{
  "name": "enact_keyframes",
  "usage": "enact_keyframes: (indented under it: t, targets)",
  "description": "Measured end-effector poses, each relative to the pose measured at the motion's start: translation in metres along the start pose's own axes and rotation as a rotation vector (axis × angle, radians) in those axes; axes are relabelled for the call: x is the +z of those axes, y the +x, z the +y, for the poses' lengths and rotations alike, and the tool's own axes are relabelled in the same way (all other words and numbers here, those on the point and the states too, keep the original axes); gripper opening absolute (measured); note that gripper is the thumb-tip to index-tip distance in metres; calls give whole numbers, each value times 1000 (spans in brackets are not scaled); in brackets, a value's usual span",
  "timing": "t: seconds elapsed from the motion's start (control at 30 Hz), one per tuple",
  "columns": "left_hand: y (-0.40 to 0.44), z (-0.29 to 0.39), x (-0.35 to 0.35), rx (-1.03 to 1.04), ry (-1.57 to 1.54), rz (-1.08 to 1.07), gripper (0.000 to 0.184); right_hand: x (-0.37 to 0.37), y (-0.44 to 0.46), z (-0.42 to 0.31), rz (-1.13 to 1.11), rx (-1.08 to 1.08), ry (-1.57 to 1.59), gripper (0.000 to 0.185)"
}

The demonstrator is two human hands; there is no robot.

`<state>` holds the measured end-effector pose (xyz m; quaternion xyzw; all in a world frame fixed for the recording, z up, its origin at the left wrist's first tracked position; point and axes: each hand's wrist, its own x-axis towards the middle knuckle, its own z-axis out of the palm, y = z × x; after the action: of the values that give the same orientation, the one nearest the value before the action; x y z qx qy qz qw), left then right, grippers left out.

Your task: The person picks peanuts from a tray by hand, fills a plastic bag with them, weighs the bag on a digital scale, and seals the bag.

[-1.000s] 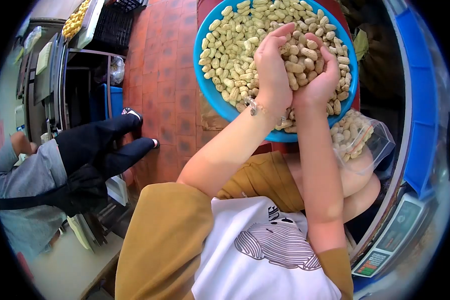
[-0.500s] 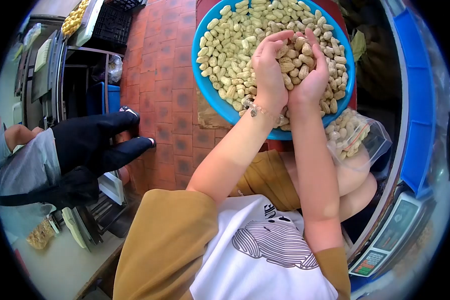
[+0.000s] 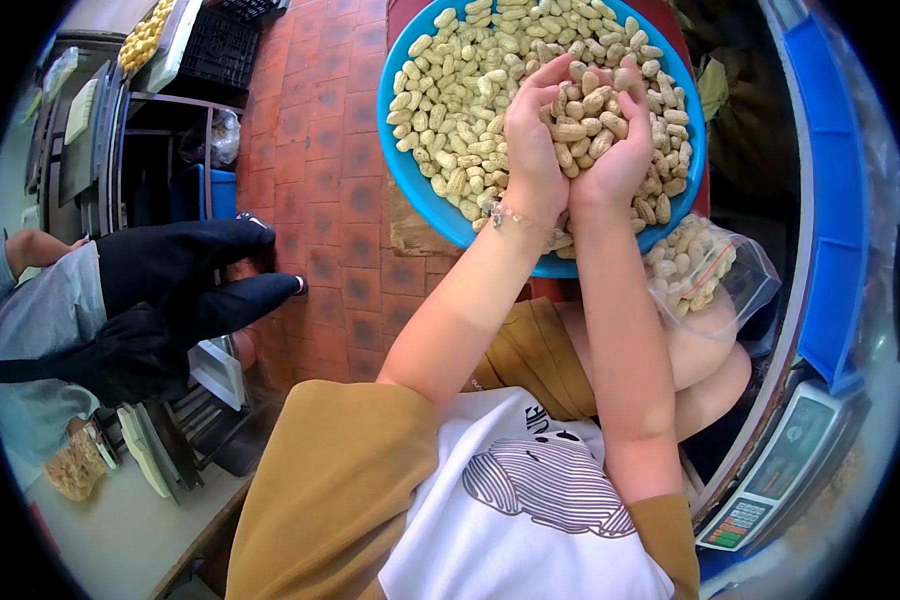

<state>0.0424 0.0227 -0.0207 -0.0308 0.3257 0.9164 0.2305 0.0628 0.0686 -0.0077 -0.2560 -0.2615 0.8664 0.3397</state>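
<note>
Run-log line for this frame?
left hand + right hand: cupped together, holding peanuts | blue basin: under hands, more peanuts inside | clear bag: peanuts inside, near basin

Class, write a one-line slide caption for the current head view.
A person's left hand and right hand together cup tan unshelled peanuts over a round blue basin holding more peanuts.

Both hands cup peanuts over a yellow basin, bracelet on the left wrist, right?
Not quite: the head view shows a blue basin, not yellow. The left hand, with the bracelet at its wrist, and the right hand do cup peanuts over it.
</note>
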Motion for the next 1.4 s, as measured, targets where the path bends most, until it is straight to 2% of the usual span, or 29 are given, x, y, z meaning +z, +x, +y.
enact_keyframes:
  t: [0.1, 0.2, 0.37, 0.53, 0.83, 1.03, 1.23, 1.4]
  targets:
    - [-2, 5, 2, -1, 5, -10, 46, -4, -2, -1, -41, 110, 77, 32]
    - [-4, 8, 3, -26, -8, -3, 45, -7, 1, 4, -47, 97, -32, 33]
    - [-15, 16, 16, -52, -19, 126, 45, -8, 0, 8, -69, 111, 10, 32]
    - [-10, 17, 2, -50, -110, 76, 45, -4, -5, 8, -77, 170, 98, 34]
    - [-10, 11, -2, -67, -239, 45, 48, -4, -6, 6, -88, 100, -24, 34]
    - [-13, 11, 2, -46, -192, 69, 46, -3, -6, 5, -96, 170, 136, 34]
    - [-11, 10, 0, -79, -234, 15, 45, -4, -3, 8, -97, -30, -73, 38]
    - [-9, 5, 1, -77, -180, 29, 47, -4, -2, 2, -36, 69, 7, 39]
